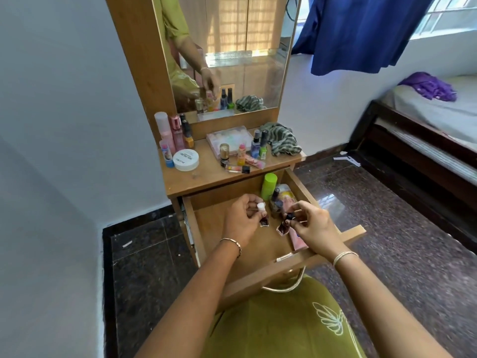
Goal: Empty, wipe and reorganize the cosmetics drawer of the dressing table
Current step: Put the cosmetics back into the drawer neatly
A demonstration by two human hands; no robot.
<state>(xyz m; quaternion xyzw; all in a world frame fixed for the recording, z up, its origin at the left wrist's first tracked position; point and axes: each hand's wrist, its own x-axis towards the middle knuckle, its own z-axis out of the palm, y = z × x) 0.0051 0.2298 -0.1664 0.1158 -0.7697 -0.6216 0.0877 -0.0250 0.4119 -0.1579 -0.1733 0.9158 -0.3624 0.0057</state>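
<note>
Drawer (258,254) is pulled out under the dressing table top (206,182), both hands above it. Left hand (241,222) pinches a small dark bottle with a white cap (263,215) between thumb and fingertips. Right hand (313,226) pinches a second small dark bottle with a dark cap (284,226) the same way, other fingers curled in. The two bottles sit near each other, not touching, over the drawer floor.

Left in the drawer, all on the right side: one green-capped bottle (269,186) standing at the back, one dark bottle (276,200) just beside it, a yellow-pink packet (286,196) behind that, one pink flat item (296,240) along the right wall (partly hidden by the right hand). Left half of the drawer floor is bare wood.

On the tabletop:
- left rear cluster: about 5 tall bottles (171,133), upright
- one white round jar (185,159)
- one clear plastic box (229,138) at centre
- in front of the box: roughly 4 small upright bottles (241,151), plus 2 items lying flat (237,168)
- one striped green cloth (282,139), bunched at the right rear

Mirror (232,47) behind reflects the same clutter. Bed (426,120) off to the right, blue curtain (361,29) above it.
</note>
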